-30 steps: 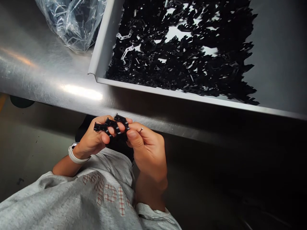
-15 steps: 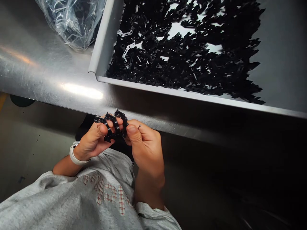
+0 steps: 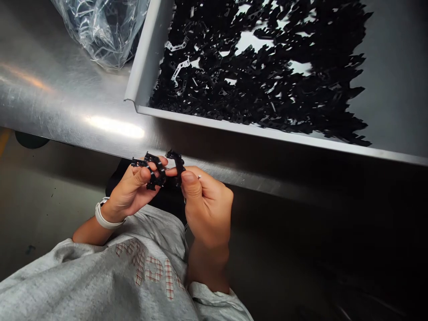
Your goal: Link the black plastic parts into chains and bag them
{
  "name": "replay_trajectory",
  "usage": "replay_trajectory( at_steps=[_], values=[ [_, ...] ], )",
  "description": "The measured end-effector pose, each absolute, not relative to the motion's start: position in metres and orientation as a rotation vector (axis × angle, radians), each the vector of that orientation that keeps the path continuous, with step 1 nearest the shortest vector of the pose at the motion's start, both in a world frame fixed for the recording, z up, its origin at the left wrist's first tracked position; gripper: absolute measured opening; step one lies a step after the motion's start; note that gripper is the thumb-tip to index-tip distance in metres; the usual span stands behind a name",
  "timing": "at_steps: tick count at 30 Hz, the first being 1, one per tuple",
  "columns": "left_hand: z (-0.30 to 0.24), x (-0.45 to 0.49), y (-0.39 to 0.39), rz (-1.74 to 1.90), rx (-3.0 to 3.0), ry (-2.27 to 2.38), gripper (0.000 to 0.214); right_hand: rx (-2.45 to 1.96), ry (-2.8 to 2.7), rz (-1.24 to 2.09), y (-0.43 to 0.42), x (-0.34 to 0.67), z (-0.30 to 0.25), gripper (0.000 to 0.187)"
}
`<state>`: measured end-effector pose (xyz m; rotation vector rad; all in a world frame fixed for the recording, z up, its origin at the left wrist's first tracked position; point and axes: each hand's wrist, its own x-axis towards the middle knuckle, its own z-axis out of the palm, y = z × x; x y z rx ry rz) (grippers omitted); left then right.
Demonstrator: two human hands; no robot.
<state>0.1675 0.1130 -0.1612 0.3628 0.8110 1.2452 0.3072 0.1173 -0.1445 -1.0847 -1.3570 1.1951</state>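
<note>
My left hand [image 3: 133, 187] pinches a black, notched plastic part [image 3: 154, 170] between thumb and fingers. My right hand [image 3: 203, 205] grips a second black notched part [image 3: 178, 167] between thumb and forefinger. The two parts stand a small gap apart, just above the edge of a steel table [image 3: 67, 98]. Beyond them, a shallow metal tray [image 3: 254, 129] holds a dense pile of similar black parts [image 3: 254, 76]. A few pale parts [image 3: 179, 67] lie among them.
A clear plastic bag [image 3: 100, 31] with dark contents sits on the steel surface left of the tray. A white band [image 3: 105, 218] circles my left wrist. My grey sweatshirt [image 3: 100, 276] fills the lower left.
The two black parts, joined in the earlier frames, are now separated. The part in my right hand has moved right, away from the one in my left hand.
</note>
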Motion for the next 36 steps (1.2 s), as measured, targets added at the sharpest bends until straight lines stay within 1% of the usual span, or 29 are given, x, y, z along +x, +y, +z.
replay_trajectory(
  at_steps=[4, 11, 15, 20, 24, 27, 29, 32, 36],
  values=[
    [-0.158, 0.17, 0.114, 1.221, 0.351, 0.763, 0.03, -1.142, -1.486, 1.041, 0.116, 0.306, -0.144, 0.022],
    [-0.158, 0.166, 0.117, 1.285, 0.565, 0.782, 0.03, -1.131, -1.535, 1.023, 0.114, 0.306, -0.142, 0.017],
    [-0.162, 0.164, 0.116, 1.267, 0.755, 0.72, 0.027, -1.144, -1.598, 1.001, 0.114, 0.307, -0.141, 0.02],
    [-0.166, 0.161, 0.116, 1.269, 0.781, 0.693, 0.026, -1.106, -1.624, 1.106, 0.118, 0.307, -0.137, 0.025],
    [-0.168, 0.157, 0.118, 1.3, 0.862, 0.784, 0.033, -1.116, -1.621, 1.18, 0.122, 0.306, -0.138, 0.033],
    [-0.166, 0.155, 0.119, 1.328, 0.953, 0.862, 0.039, -1.108, -1.573, 1.258, 0.125, 0.303, -0.142, 0.025],
    [-0.161, 0.155, 0.119, 1.372, 1.008, 0.881, 0.034, -1.065, -1.511, 1.324, 0.126, 0.302, -0.145, 0.021],
    [-0.152, 0.155, 0.118, 1.451, 1.105, 0.924, 0.02, -1.012, -1.456, 1.387, 0.126, 0.302, -0.147, 0.019],
    [-0.144, 0.152, 0.114, 1.463, 1.285, 1.024, 0.02, -1.048, -1.459, 1.351, 0.126, 0.308, -0.144, 0.016]
  ],
)
